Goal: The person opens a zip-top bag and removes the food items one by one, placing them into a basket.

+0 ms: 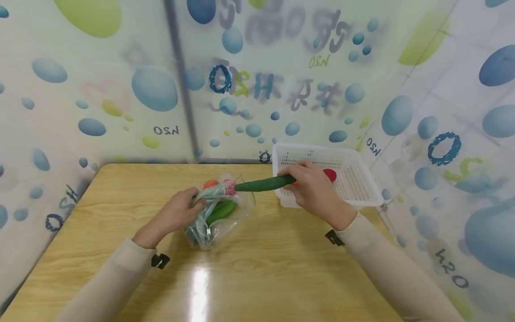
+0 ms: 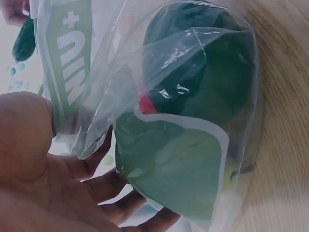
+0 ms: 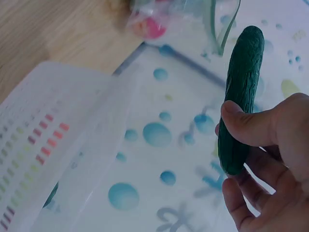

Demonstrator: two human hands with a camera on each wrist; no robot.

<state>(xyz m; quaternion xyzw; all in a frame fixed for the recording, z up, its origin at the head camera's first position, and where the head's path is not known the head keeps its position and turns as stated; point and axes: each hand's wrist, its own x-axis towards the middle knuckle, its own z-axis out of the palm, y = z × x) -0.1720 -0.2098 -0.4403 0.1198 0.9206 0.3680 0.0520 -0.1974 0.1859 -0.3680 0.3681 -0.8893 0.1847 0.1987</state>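
From here I see the right hand pinching 1 end of a long, dark green, wrinkled cucumber; its rounded far tip points at the clear bag on the tabletop, whose edge the left hand grips.

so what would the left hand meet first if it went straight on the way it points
The plastic bag, which the left hand grips; beyond it, perhaps the orange item, though depth is unclear.

Bubble-print walls, wooden table, reflected light
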